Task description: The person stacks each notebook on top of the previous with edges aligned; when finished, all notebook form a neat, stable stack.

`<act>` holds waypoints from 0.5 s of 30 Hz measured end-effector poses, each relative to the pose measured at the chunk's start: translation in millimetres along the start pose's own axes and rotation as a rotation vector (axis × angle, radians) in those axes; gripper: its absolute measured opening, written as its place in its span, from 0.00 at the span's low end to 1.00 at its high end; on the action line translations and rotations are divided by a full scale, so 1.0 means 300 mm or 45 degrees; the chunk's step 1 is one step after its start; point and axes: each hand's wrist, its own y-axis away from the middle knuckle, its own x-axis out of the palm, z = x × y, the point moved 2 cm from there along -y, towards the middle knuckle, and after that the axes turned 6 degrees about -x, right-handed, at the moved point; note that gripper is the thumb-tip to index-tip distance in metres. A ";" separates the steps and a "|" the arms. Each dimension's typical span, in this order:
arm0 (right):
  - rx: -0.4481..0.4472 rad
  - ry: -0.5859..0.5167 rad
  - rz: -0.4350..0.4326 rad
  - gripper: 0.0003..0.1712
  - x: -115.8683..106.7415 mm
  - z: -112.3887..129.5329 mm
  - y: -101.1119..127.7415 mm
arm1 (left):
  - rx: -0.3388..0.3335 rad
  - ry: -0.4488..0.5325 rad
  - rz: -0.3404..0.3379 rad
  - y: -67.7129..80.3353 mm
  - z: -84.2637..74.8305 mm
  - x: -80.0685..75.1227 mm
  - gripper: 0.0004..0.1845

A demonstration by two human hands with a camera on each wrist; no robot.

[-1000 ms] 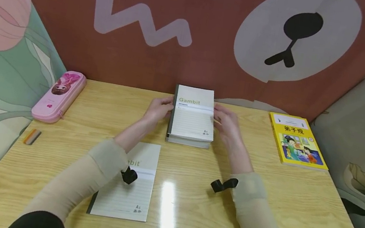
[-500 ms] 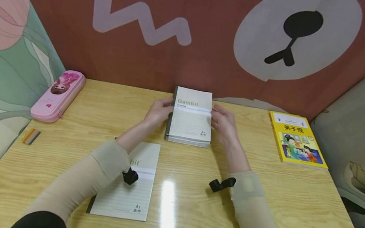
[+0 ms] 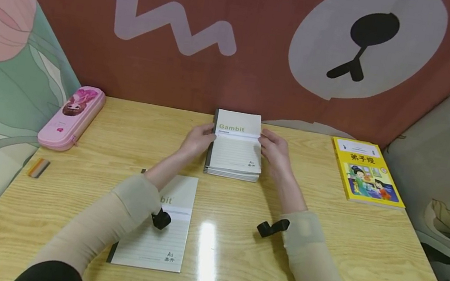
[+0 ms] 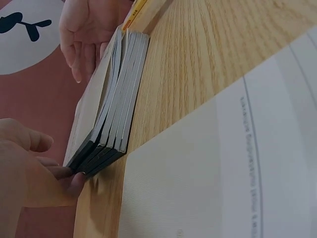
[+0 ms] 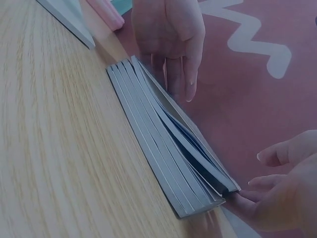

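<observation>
A stack of several white "Gambit" notebooks [image 3: 235, 154] with dark spines lies at the back middle of the table. My left hand [image 3: 197, 140] touches its spine side, fingertips against the edge. On the opposite side, the fingers of my right hand [image 3: 275, 151] meet the stack's right edge, thumb apart in the right wrist view. The layered notebooks [image 5: 153, 139] fan a little there, with a gap under the upper cover. One more Gambit notebook [image 3: 168, 244] lies alone nearer me, partly hidden under my left forearm.
A pink pencil case [image 3: 71, 121] lies at the back left, with a small striped orange and grey object [image 3: 39, 168] in front of it. A yellow picture book [image 3: 367, 175] is at the back right. The red-brown wall [image 3: 164, 77] rises right behind the stack.
The stack's top cover has shifted slightly toward me and its far edge sits lower in view. My right hand has moved a little left with its edge; the single notebook has stayed put.
</observation>
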 end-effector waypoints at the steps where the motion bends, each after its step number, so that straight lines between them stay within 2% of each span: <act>1: -0.003 0.005 -0.002 0.32 0.000 0.000 0.000 | 0.002 -0.004 0.001 0.000 0.001 0.001 0.30; 15: -0.001 0.053 0.009 0.32 0.001 -0.006 -0.002 | -0.025 -0.021 0.051 0.004 0.009 0.009 0.32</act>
